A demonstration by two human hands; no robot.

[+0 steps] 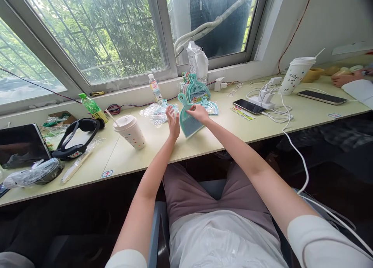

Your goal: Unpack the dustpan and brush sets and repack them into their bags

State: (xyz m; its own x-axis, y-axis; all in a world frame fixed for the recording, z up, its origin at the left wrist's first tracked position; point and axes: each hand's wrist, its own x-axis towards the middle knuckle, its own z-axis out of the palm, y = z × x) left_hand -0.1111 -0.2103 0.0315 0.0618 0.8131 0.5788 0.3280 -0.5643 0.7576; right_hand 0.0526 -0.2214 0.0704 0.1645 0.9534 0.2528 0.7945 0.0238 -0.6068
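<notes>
A small teal dustpan (189, 125) stands tilted near the table's front edge, its handle with the hole pointing up. My right hand (199, 113) pinches it at the upper right, thumb and fingers closed on it. My left hand (174, 122) is raised beside its left edge, fingers stretched and apart; whether it touches the edge is unclear. Close behind stands a row of similar dustpans with brushes (196, 90) in teal, pink and other colours. Another teal piece in packaging (210, 106) lies just past my right hand. Crumpled clear plastic bags (154, 113) lie left of my left hand.
On the left are a paper cup with straw (131, 132), a green bottle (91, 106), headphones (76, 137) and a tablet (21, 147). To the right lie a phone (248, 106), a power strip (264, 100) with cables and a tall cup (296, 76). Another person's hand (345, 78) is far right.
</notes>
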